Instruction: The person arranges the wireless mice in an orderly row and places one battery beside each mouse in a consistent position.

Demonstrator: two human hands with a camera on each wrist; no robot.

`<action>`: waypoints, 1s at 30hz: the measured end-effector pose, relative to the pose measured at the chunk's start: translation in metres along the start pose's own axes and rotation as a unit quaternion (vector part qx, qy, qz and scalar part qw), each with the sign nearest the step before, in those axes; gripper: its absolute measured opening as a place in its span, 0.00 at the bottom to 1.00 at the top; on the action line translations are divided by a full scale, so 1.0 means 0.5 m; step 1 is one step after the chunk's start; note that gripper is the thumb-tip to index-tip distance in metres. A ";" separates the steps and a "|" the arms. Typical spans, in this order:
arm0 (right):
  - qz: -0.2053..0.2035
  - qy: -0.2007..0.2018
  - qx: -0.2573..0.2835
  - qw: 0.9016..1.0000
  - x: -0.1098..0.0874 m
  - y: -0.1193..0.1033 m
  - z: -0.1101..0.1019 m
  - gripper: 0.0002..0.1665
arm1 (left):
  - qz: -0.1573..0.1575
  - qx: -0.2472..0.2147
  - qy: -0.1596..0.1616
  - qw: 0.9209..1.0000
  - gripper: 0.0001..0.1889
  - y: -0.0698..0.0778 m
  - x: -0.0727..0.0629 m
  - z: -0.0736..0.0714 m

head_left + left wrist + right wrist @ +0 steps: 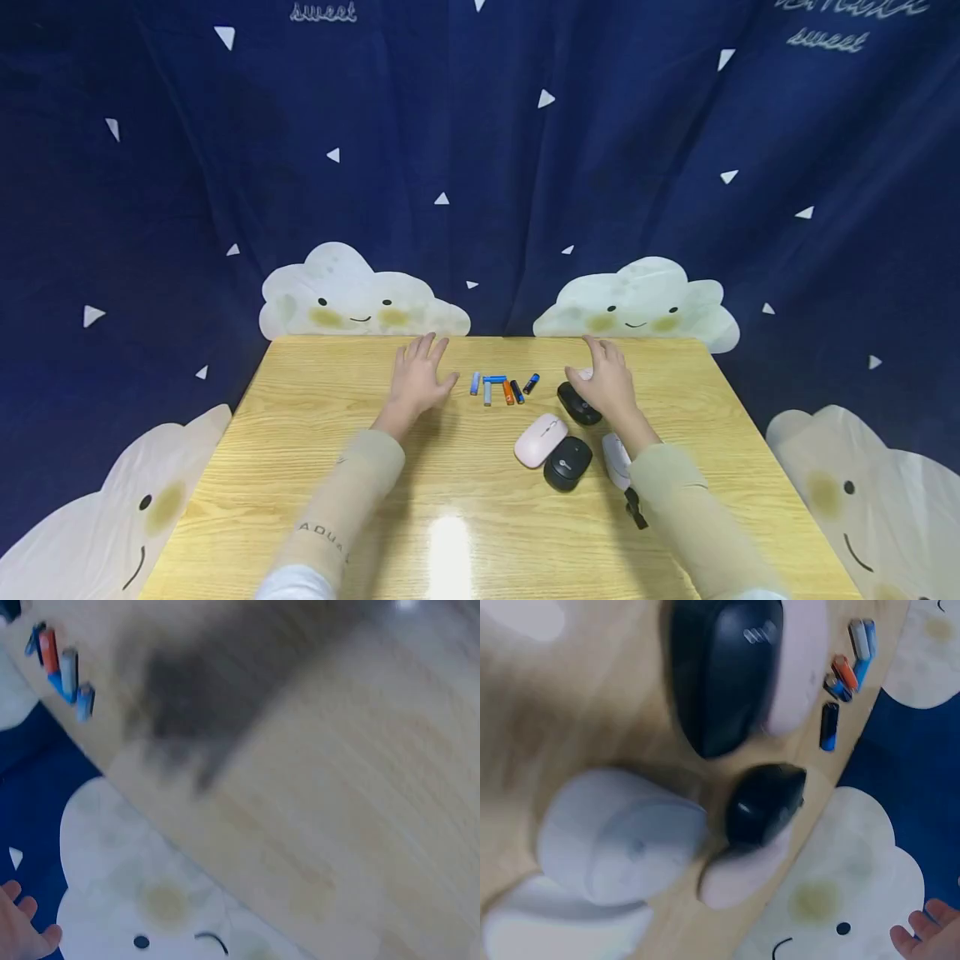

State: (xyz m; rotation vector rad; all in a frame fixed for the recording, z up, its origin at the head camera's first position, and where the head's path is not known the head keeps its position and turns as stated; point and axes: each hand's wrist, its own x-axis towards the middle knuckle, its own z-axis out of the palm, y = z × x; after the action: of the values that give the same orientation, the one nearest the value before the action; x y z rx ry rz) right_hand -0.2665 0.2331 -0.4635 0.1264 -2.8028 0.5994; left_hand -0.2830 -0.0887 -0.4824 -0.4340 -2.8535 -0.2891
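Observation:
My left hand (422, 379) hovers over the left of the table with its fingers spread, holding nothing. To its right lie several small batteries: a light blue one (475, 383), a blue one (494, 379), a grey one (487, 393), an orange one (508, 392) and dark ones (531, 383). My right hand (609, 383), fingers apart and holding nothing, is above a black mouse (577, 407) and partly covers a pale mouse (744, 879). Closer in are a pink mouse (541, 440) and another black mouse (567, 463). A white mouse (616, 460) is partly behind my right forearm.
The wooden table (300, 467) ends at a dark blue curtain (480, 150) with cloud shapes along its edge. A small black piece (636, 508) shows beside the right sleeve. In the right wrist view, a white object (562, 926) is cut off at the lower left.

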 end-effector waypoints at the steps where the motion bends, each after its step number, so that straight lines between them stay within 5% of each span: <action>1: 0.008 0.004 0.010 1.000 -0.008 0.000 0.004 0.40 | 0.008 -0.002 0.004 1.000 0.33 0.007 -0.003 0.006; 13: 0.111 0.014 0.067 0.992 -0.103 -0.004 0.057 0.38 | 0.096 -0.043 -0.004 0.994 0.29 0.090 -0.029 0.087; 30: 0.199 -0.018 0.099 0.975 -0.203 -0.004 0.126 0.44 | 0.184 -0.016 -0.104 0.977 0.33 0.170 -0.055 0.170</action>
State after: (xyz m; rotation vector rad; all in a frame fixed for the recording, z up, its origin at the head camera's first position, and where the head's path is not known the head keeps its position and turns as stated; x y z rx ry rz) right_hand -0.1843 0.2081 -0.5465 -0.4006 -2.8107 0.9758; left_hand -0.2480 0.0029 -0.5570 -1.0392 -2.8885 -0.2313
